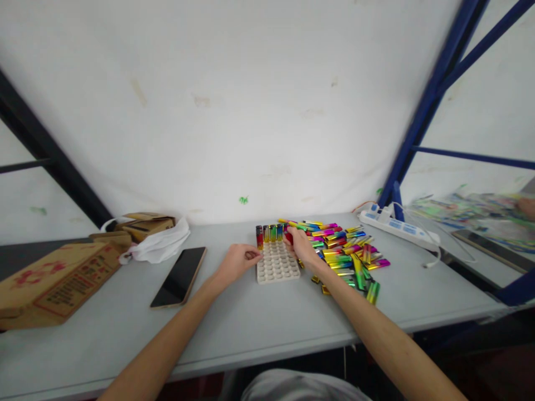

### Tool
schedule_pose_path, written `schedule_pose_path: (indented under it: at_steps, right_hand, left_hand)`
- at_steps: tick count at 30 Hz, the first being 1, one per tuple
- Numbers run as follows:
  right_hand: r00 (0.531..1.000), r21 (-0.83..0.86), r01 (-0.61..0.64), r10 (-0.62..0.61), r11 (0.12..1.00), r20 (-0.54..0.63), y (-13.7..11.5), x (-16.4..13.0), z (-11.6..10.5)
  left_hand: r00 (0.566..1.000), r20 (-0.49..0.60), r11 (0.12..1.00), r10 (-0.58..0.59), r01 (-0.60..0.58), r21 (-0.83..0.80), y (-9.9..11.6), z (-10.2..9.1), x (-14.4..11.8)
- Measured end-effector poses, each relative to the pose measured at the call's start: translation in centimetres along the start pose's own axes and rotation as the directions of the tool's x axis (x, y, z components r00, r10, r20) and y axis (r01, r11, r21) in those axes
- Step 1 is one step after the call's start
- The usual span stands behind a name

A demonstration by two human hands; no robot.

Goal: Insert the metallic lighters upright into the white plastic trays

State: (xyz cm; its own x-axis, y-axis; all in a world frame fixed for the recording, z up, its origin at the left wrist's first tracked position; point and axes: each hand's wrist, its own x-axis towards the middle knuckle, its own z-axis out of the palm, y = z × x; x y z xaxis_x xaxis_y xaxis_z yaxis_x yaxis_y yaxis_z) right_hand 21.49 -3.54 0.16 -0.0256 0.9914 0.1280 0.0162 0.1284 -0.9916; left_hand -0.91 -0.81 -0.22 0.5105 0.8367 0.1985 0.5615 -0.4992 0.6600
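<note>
Steadying the white tray with our left hand, fingers curled against its left edge, we close our right hand on a red lighter at the tray's far right corner. Five lighters stand upright in the tray's far row, counting the red one, though blur makes the count unsure. Just right of our right hand lies one pile of loose lighters, too many to count, and one phone lies well left of the tray.

A single head-worn camera looks forward and down from above the person's lap, across the grey table toward the white wall. It sits fairly far back, and the view is wide-angled, bending edges.
</note>
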Motion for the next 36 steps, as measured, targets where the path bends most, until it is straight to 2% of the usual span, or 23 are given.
schedule_pose_path:
  at_steps: [3,6,10,13,17,26,32,36]
  right_hand:
    - [1.0,0.064,-0.01,0.01,0.998,0.009,0.2,0.4,0.2]
    - [0.995,0.082,0.089,-0.093,0.993,0.045,0.4,0.7,0.3]
    - [0.965,-0.127,0.261,-0.253,0.957,0.073,0.7,0.6,0.3]
    - [0.939,-0.267,0.342,-0.324,0.901,0.111,0.8,0.3,0.5]
    - [0.909,-0.391,0.409,-0.408,0.825,0.089,0.8,0.2,1.0]
    - [0.898,-0.445,0.434,-0.414,0.783,0.147,1.4,0.7,1.7]
    - [0.864,-0.601,0.494,-0.432,0.628,0.259,1.5,1.0,2.2]
    - [0.891,-0.703,0.438,-0.377,0.561,0.254,0.9,0.9,2.4]
  left_hand:
    - [1.0,-0.002,1.0,-0.007,0.007,-0.007,-0.1,0.1,0.0]
    - [1.0,0.003,1.0,-0.02,0.02,-0.013,-0.1,0.1,0.0]
    - [1.0,0.004,0.998,-0.014,0.014,-0.065,0.2,-0.1,-0.2]
    - [0.999,-0.037,0.997,-0.01,0.007,-0.079,0.4,-0.5,-0.4]
    - [0.993,-0.115,1.0,-0.017,0.014,-0.028,0.4,-1.0,-0.5]
    - [0.99,-0.138,0.997,-0.033,0.042,0.063,0.2,-1.2,-0.4]
    - [0.99,-0.141,0.999,-0.025,0.031,0.044,0.4,-0.9,-0.5]
    - [0.988,-0.151,0.999,0.001,0.007,0.047,0.6,-0.8,-0.5]
